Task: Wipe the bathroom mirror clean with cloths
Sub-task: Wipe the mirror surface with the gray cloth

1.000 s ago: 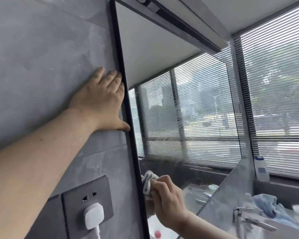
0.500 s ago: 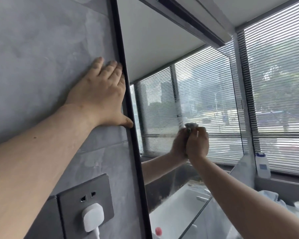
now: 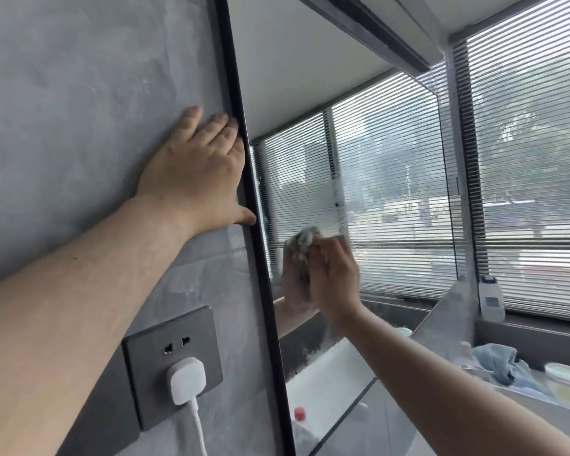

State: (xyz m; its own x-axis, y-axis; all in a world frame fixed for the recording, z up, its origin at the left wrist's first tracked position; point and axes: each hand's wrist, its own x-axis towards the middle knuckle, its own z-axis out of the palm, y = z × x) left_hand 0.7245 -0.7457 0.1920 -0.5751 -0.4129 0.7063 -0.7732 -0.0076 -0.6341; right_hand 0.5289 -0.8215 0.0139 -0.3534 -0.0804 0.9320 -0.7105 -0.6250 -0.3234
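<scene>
1. The right hand (image 3: 333, 274) is curling its fingers round a bunched cloth (image 3: 305, 240) and pressing it to the mirror (image 3: 392, 153). It has swept up from the lower corner and is now sliding back left toward the black frame (image 3: 267, 307).
2. The left hand (image 3: 195, 172) is staying flat on the wall (image 3: 79, 93) with straight fingers. It is holding nothing and touching the frame.
3. A hazy streak (image 3: 338, 199) is lingering just above the cloth, so I judge the wiping part done.
4. A blue cloth (image 3: 497, 360) is lying on the counter.
</scene>
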